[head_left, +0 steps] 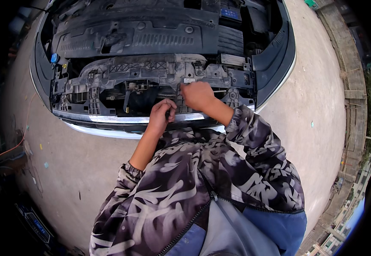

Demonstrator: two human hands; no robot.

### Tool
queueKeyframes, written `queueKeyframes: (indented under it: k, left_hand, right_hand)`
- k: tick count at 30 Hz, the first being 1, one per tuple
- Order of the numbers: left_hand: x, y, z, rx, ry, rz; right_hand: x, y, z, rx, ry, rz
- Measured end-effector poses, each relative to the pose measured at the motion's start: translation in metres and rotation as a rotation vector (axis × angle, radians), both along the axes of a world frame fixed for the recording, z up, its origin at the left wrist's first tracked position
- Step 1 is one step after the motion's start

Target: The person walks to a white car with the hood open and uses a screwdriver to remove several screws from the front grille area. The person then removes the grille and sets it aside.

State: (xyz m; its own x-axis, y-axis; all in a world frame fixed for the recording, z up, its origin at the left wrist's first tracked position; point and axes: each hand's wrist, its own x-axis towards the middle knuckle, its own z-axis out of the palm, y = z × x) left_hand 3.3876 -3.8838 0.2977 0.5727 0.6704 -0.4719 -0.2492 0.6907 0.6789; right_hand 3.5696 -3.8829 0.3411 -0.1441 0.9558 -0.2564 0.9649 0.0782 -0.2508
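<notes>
Leaning over the open front of a car (272,64), we hold both bare hands at the black plastic front panel (155,77), which lies across the car behind the chrome strip (96,118). Our right hand (197,96) is placed on the panel, a little to the right of its middle, just below a small pale label (189,80). Its fingers are bent and pointing down; the back of the hand covers them, so we cannot tell if they are clamped on something. Near the right wrist we see a thin shiny rod (220,91). Our left hand (162,115) is lower and nearer to us, over the chrome strip, with the fingers curled close together toward the thumb. Between them we notice a dark spot, but we cannot tell if it is an object or a shadow. To the left of this hand, the metal latch (137,86) sits in an opening of the panel.

Behind the panel, the engine bay (44,81) contains a wide, dusty black engine cover (160,40). To the right of the cover stand a ribbed black box (230,40) and, farther back, a part with a blue label (230,14). On the left side, a blue cap (54,57) closes a container whose content is hidden from us.
</notes>
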Motion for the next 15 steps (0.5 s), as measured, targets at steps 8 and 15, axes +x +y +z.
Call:
queueKeyframes:
  k: [8,15]
  left_hand:
    - [-0.002,-0.001,0.000,0.024,-0.007,0.004]
    - [-0.001,0.000,0.002,0.013,-0.001,0.002]
  right_hand:
    - [-0.001,0.002,0.008,0.041,-0.041,-0.031]
    - [-0.002,-0.001,-0.008,0.049,-0.002,-0.015]
